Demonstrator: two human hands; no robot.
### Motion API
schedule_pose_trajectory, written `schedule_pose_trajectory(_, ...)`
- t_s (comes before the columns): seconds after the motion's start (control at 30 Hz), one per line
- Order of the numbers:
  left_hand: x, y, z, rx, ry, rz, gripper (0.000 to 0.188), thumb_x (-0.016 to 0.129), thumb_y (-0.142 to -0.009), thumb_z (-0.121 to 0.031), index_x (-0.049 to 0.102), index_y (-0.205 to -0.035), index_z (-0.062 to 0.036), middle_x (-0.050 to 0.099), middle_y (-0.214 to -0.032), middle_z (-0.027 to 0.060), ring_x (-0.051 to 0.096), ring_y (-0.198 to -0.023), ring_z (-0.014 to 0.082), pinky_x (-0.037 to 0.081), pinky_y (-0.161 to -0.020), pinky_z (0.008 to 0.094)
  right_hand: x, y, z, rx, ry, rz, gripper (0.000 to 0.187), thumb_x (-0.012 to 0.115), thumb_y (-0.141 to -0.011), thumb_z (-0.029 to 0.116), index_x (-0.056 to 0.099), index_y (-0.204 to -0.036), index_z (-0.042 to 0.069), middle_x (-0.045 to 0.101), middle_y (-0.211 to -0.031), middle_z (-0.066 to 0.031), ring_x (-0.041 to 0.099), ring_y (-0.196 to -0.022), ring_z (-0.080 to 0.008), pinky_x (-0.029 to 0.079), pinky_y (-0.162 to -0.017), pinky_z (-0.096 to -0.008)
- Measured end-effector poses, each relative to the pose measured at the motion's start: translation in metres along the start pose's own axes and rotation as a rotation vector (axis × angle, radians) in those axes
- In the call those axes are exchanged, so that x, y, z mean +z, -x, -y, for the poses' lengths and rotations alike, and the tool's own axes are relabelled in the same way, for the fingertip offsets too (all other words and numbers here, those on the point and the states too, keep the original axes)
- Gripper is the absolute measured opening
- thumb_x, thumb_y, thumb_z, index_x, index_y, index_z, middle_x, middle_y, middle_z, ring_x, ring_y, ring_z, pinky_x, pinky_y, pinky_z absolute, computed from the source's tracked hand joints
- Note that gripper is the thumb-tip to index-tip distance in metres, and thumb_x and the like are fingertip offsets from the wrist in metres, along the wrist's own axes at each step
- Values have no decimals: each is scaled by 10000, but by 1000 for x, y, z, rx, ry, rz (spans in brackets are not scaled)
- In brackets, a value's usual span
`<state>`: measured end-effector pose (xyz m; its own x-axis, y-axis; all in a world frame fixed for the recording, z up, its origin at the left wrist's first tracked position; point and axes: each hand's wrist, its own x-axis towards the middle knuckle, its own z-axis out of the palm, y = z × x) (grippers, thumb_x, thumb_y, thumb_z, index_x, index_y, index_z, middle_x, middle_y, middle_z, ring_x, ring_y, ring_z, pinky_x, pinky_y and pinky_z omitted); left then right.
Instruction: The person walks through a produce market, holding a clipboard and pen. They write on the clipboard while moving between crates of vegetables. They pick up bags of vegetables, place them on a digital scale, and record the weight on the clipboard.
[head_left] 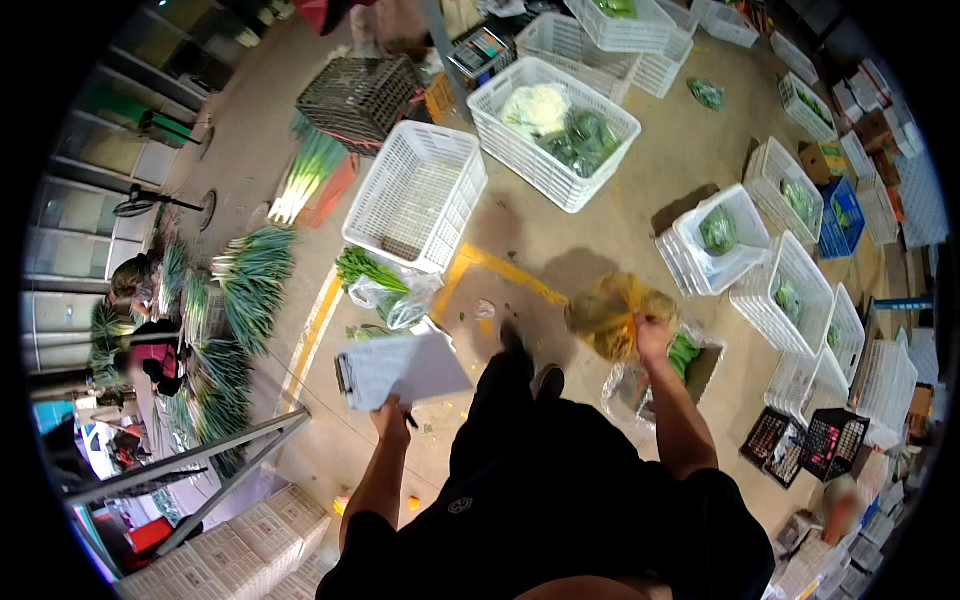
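My left hand (391, 418) is closed on the near edge of a clipboard (405, 368) with white paper, its clip at the left end. A dark pen (411, 419) sticks out by the same hand. My right hand (655, 338) grips the gathered top of a yellow bag (603, 318); its round contents are not clear. The bag hangs beside and partly above a plastic-lined box (712, 372) with green vegetables (683, 355) in it. Beyond the clipboard, a clear plastic bag (412, 302) and leafy greens (368, 270) lie on the floor.
A white crate (420, 190) stands ahead, with another crate (482, 100) holding cauliflower and bagged greens. More white crates (760, 310) line the right. Spring onions (255, 285) lie at left, where a person (155, 355) is. A metal frame (230, 450) crosses lower left.
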<state>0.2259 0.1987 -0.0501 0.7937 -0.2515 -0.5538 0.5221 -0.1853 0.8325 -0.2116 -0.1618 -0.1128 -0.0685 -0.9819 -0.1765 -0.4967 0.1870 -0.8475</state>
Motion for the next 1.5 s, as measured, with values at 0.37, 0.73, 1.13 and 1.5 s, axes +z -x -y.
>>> schedule_pose_trajectory(0.37,266,-164,-81,-33,-546,481,477,565,-882,32,481,-1347,-33,611,-1135,98,633,-918,214,526,-796,350,15,-226,-45,350,255,-18,455,567,-935,411,735,-898,-11,692,-975,-282,665,-952,-448,507,-837,-482)
schedule_pose_trajectory(0.73,473,-160,-135,-28,-461,267,504,624,-832,39,519,-1323,-11,582,-1207,83,554,-1108,204,435,-982,337,83,-369,-222,620,635,266,528,609,-857,475,735,-991,-20,717,-1042,-232,680,-985,-372,518,-862,-447)
schedule_pose_trajectory(1.13,560,-234,-52,-103,-1158,355,202,624,-886,-54,622,-1073,24,667,-928,118,657,-837,264,518,-749,415,175,-444,-409,694,895,237,335,572,-936,373,679,-872,63,707,-785,-86,679,-614,-207,532,-523,-357)
schedule_pose_trajectory(1.5,550,-269,-9,-214,-998,331,410,627,-900,-80,530,-1276,50,599,-1225,159,577,-1130,299,455,-988,394,246,-627,7,46,247,29,376,765,-876,219,624,-1182,52,662,-1084,-123,660,-982,-254,545,-798,-353)
